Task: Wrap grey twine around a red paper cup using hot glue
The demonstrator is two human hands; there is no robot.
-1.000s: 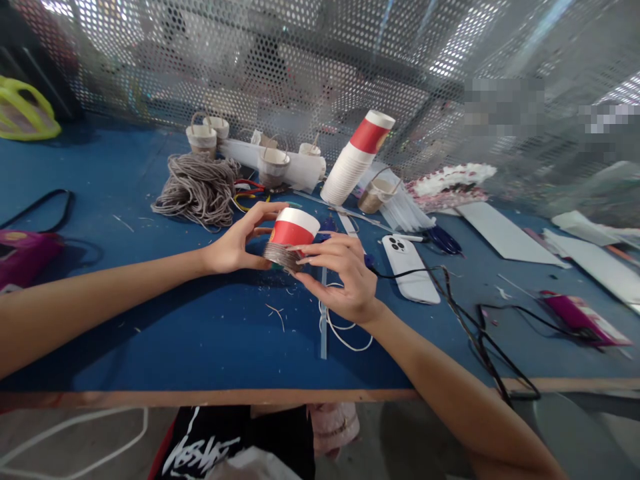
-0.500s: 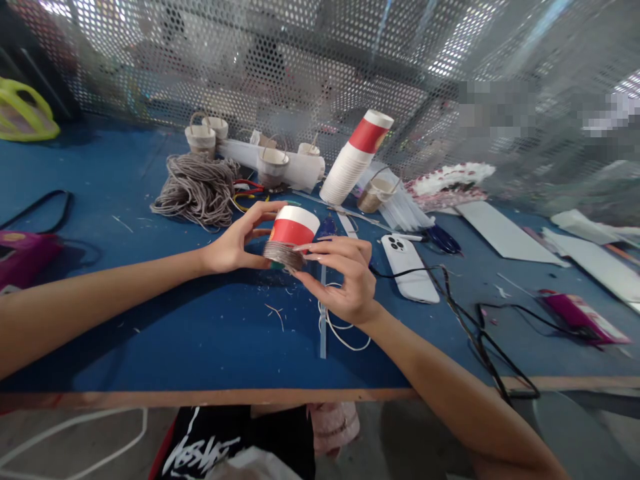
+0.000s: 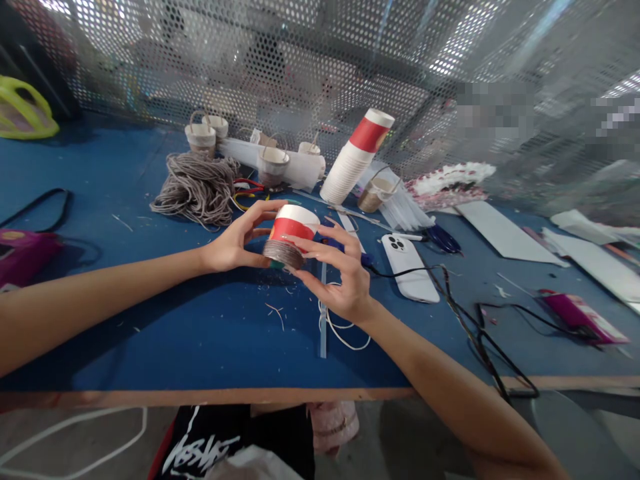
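A red and white paper cup (image 3: 296, 225) is held tilted above the blue table, with grey-brown cord (image 3: 283, 253) wound around its lower end. My left hand (image 3: 239, 239) grips the cup from the left, its fingers behind and its thumb near the cord. On the right side, my right hand (image 3: 340, 270) has its thumb and fingers on the cup and the cord band. A loose bundle of the same kind of cord (image 3: 197, 187) lies behind my left hand. A stack of paper cups (image 3: 350, 160) leans behind the held cup.
Small handled cups (image 3: 273, 165) stand along the mesh partition (image 3: 300, 73). A white phone (image 3: 411, 270) lies right of my right hand, with black cables (image 3: 463, 317) beyond it. White string (image 3: 353, 345) and a clear strip (image 3: 323, 333) lie in front. Pliers (image 3: 249, 187) rest behind.
The fingers of my right hand have shifted up and spread slightly over the cup's red band. My left hand and the cup have stayed nearly in place.
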